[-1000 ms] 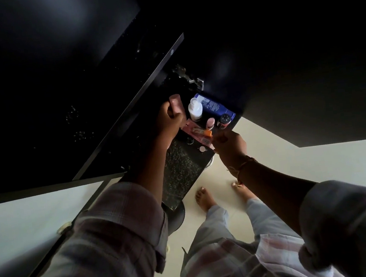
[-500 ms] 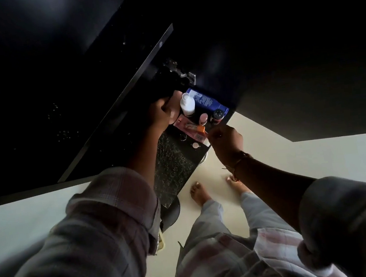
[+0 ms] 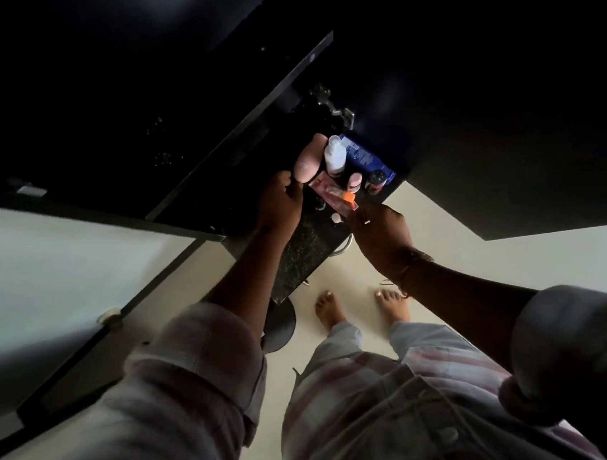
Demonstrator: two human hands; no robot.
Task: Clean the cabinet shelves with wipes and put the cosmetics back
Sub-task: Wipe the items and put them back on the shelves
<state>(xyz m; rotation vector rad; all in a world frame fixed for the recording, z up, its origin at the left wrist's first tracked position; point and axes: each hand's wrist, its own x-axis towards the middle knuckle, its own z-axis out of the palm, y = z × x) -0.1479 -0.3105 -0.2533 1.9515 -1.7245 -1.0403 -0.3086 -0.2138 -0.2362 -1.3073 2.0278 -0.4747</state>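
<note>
1. There it was: the pale pink plastic tube (image 3: 307, 160) leaned in the dim mouth of the dark cabinet (image 3: 492, 153), which stood at two o'clock from it.
2. The left hand (image 3: 280, 202) sat at seven o'clock from the tube, fingers curled round its lower end in a grip.
3. Just beside the tube at three o'clock stood a white capped plastic bottle (image 3: 335, 155), and a blue printed tube (image 3: 365, 156) lay beyond that.
4. At five o'clock from the white bottle were a small pink-capped bottle (image 3: 355, 181) and a dark round-lidded jar (image 3: 375, 181), close together.
5. A flat pink packet with an orange piece (image 3: 332, 196) lay slanted below them.
6. The right hand (image 3: 381, 233) came in at five o'clock from the packet, fingertips bunched together at its near end. Whether they actually pinched it I couldn't tell.
7. A speckled dark stone counter (image 3: 304, 248) ran toward seven o'clock under the forearms.
8. A metal hinge (image 3: 334, 108) glinted at twelve o'clock above the bottles.
9. Bare feet (image 3: 327, 309) stood on the pale floor (image 3: 522, 263) at six o'clock.
</note>
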